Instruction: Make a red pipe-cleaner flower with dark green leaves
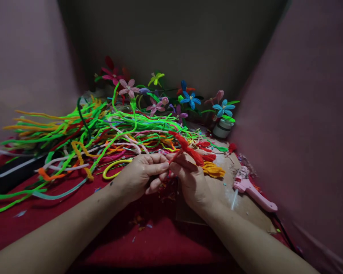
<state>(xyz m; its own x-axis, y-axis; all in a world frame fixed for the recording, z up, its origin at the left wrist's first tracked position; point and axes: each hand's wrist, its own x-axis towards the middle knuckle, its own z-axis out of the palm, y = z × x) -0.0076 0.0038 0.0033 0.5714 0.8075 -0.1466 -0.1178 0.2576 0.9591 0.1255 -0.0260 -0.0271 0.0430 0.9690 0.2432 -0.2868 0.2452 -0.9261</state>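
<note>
Left hand [144, 171] curled, fingertips pinched on the near end of a red pipe cleaner [185, 147]; right hand [188, 177] likewise closed, thumb and fingers gripping the same red strand just beside the left fingertips; hands touching at the middle of the view, above a red cloth [160, 243]; red strand rising from the pinch up and to the left, fuzzy and folded, its upper end over the tangle behind.

Behind the hands, a wide pile of pipe cleaners [97, 133], mostly neon green, with orange, yellow, white and pink mixed in; strands trailing off to the left edge; a yellow loop [114, 167] lying just left of the left hand; a small orange bundle [213, 169] just right of the right hand, red fuzzy bits [205, 146] near it.

At the back, a row of finished flowers [160, 99] in pink, purple, blue and yellow-green, leaning against the dark wall; a small pale jar [222, 128] under the blue flower at the right.

To the right, a pink glue gun [253, 192] lying on a brown board [246, 213], nozzle toward the hands, well apart from them; scraps and fluff scattered over cloth and board; a dark flat thing [14, 173] at the far left, too dim to identify.
</note>
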